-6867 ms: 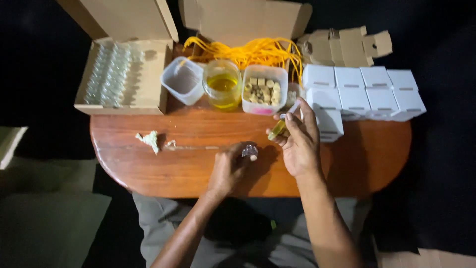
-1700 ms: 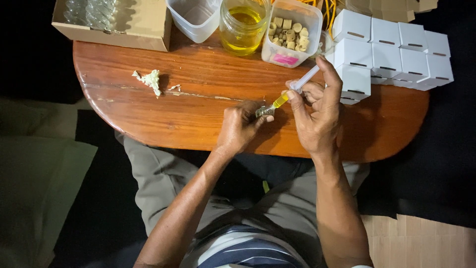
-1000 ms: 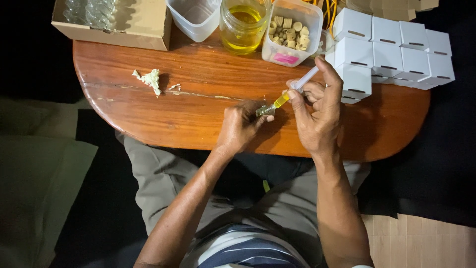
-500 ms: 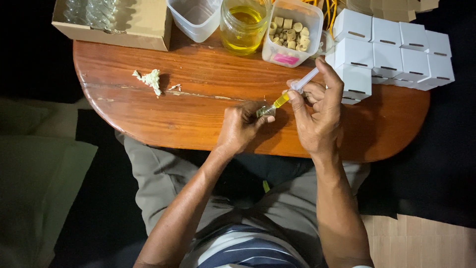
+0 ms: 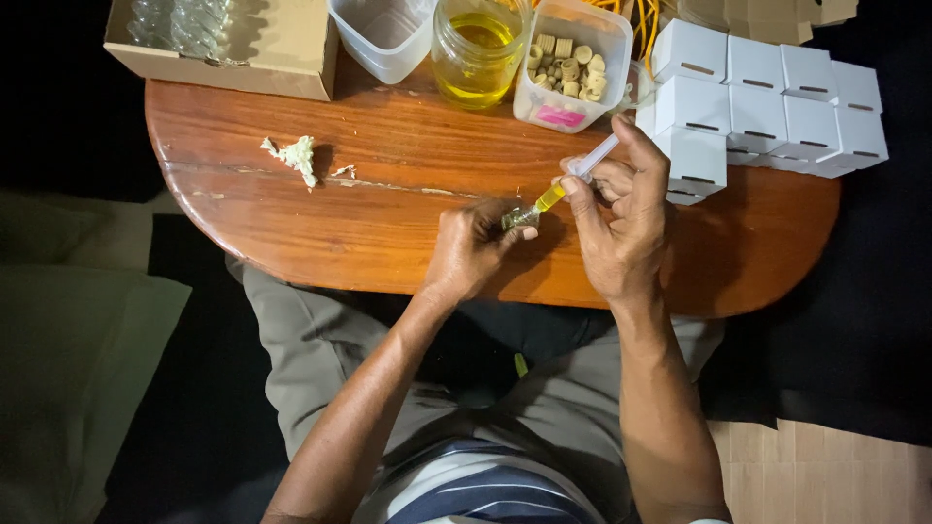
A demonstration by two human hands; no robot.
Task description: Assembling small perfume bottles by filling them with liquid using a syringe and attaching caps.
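The left hand (image 5: 471, 254) was closed around a small glass vial (image 5: 519, 218), keeping it near the front edge of the wooden table (image 5: 320, 223). The right hand (image 5: 621, 223) gripped a thin syringe (image 5: 573, 180) with yellow liquid inside, and its tip was pointing down into the mouth of the vial. The two hands were close together, almost touching at the vial.

Behind the vial, at the far side of the table, stood a glass jar (image 5: 481, 49) of yellow liquid. Just right of the jar was a plastic tub of small corks (image 5: 571, 63), and just left of the jar an empty plastic tub (image 5: 383, 34). Further left of the jar sat a cardboard box (image 5: 252, 44) with glass vials. Right of the vial were stacked white boxes (image 5: 767, 107). Left of the vial lay a crumpled scrap (image 5: 296, 155).
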